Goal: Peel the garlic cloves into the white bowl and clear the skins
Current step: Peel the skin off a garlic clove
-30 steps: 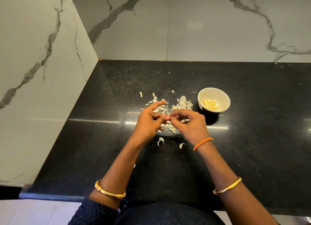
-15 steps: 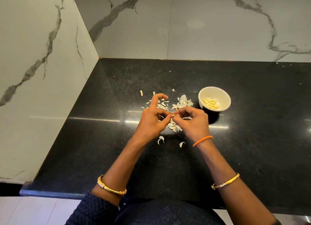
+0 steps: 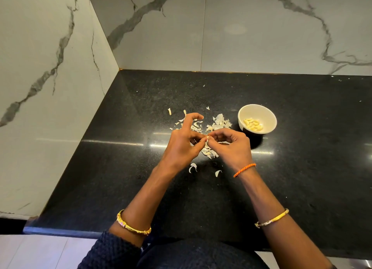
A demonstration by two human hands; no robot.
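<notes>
A garlic clove (image 3: 207, 138) is pinched between the left hand (image 3: 181, 146) and right hand (image 3: 231, 148), each grip clamped on it. Since a second ago the left forefinger has been curled and the grips drawn closer, so peeling is judged under way. The white bowl (image 3: 267, 116), with peeled cloves, stands just right of the right grip. Skins (image 3: 218, 124) lie beyond and beneath both grips. Open bench (image 3: 312, 158) is left rightward; the bench edge lies well behind.
</notes>
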